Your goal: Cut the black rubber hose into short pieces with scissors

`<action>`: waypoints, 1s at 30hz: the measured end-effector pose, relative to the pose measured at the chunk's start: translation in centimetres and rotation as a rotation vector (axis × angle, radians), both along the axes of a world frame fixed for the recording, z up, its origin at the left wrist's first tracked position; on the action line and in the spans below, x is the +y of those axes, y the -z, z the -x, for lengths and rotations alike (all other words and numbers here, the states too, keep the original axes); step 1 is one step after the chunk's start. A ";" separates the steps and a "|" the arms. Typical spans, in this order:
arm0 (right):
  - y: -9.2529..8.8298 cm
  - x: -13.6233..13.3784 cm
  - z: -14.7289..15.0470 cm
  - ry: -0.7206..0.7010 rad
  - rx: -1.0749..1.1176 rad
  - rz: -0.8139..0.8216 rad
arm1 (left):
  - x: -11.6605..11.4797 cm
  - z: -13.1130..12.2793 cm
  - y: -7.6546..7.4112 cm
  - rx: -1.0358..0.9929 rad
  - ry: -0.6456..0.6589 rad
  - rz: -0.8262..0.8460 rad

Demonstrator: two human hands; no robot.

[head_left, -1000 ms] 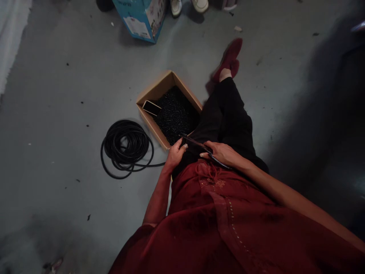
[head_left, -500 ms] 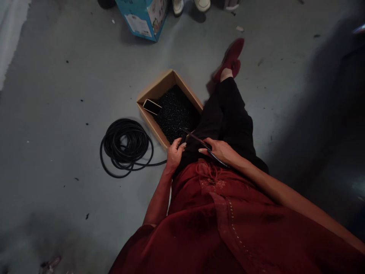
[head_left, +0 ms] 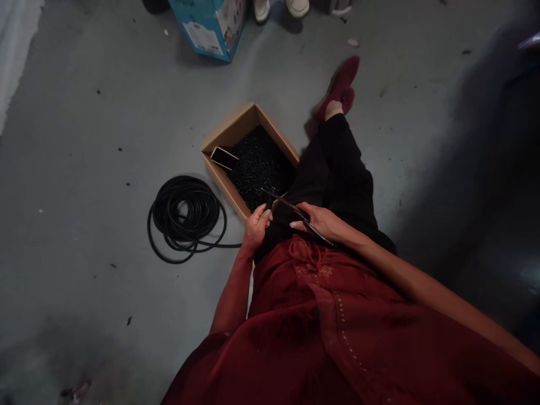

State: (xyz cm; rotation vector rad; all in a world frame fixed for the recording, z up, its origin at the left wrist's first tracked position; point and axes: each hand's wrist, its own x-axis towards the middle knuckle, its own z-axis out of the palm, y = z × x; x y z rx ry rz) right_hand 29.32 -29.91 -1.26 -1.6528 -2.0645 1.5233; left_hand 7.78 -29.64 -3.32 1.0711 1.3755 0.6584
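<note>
I sit on a grey floor in a dark red tunic [head_left: 337,332] and black trousers [head_left: 333,169]. My right hand [head_left: 318,221] is shut on long, dark scissors [head_left: 291,209], whose blades point left over the box. My left hand [head_left: 256,229] curls around a black rubber tube [head_left: 270,198], though its fingers hide most of the grip. The tube runs from a loose coil [head_left: 185,219] on the floor. To the left of my knee lies an open cardboard box [head_left: 230,152], filled with small black pieces [head_left: 259,169]. A smartphone [head_left: 224,158] rests on them.
A blue printed carton [head_left: 208,28] stands at the top of the view, next to a pair of white shoes [head_left: 278,8]. My red shoes [head_left: 340,87] lie beyond the box. White fabric [head_left: 17,39] lies at the upper left, with scattered dark specks on the floor.
Both hands have shifted slightly left and up toward the box, carrying the scissors tips further over it. The coil stays in about the same place.
</note>
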 end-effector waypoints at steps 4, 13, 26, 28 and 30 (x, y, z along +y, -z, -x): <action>-0.3 0.4 0.1 0.001 0.076 0.034 | 0.2 0.3 -0.9 -0.063 0.040 0.069; -1.1 1.5 -1.1 -0.061 0.208 0.169 | 0.1 1.3 -1.4 -0.117 0.090 0.112; -1.0 0.9 0.5 -0.049 0.056 0.051 | 0.5 1.6 -1.9 0.018 0.155 0.072; -1.0 0.8 0.6 -0.048 0.047 0.042 | 0.4 1.7 -1.8 0.005 0.158 0.067; -1.1 0.6 0.6 -0.044 0.024 0.033 | 0.4 1.7 -1.6 -0.007 0.153 0.072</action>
